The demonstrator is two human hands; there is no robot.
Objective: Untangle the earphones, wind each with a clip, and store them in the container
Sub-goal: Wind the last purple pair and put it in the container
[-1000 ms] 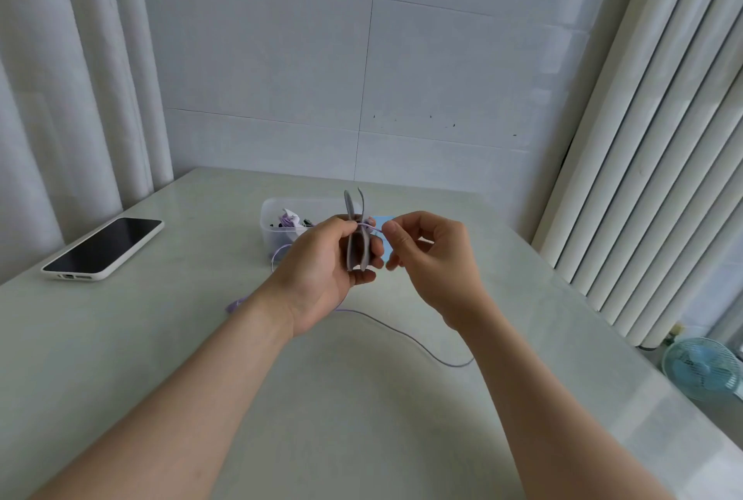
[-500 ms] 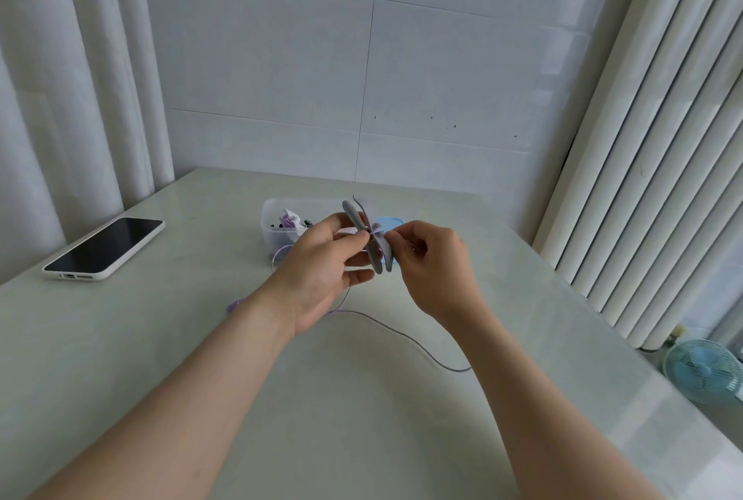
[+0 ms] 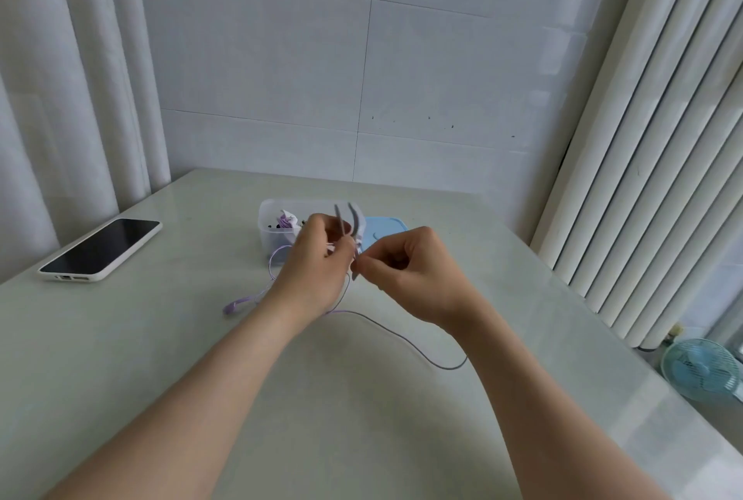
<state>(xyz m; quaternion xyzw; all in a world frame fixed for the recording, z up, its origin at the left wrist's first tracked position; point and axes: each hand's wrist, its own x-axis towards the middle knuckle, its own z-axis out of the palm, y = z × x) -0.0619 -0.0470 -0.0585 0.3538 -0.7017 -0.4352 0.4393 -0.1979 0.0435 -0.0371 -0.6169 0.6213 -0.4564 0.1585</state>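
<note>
- Fingers (image 3: pixel 321 228) of your left hand (image 3: pixel 317 262): curled round the grey clip (image 3: pixel 356 223), gripping it about the middle, held above the table (image 3: pixel 362 427).
- Right hand (image 3: pixel 414 272): thumb and forefinger pinched together on the purple earphone cable (image 3: pixel 444 367) just beside the clip's lower end; other fingers curled in.
- Grey clip: long axis near upright, two prongs pointing up and slightly away from you, splayed apart at the top; lower tip points down between your hands.
- Purple earphone cable: drops from your hands to the tabletop and sweeps right in a loose curve under your right wrist. A second run loops left, ending at a purple end piece (image 3: pixel 232 307) on the table. Turns on the clip, if any, possibly hidden by your fingers.
- Clear container (image 3: pixel 267 236): directly behind your left hand, partly hidden by it, small items inside.
- Blue lid (image 3: pixel 388 230): flat, just right of the container.
- Phone (image 3: pixel 100 248): far left, screen up.
- Fan (image 3: pixel 701 375): off the table's right edge.
</note>
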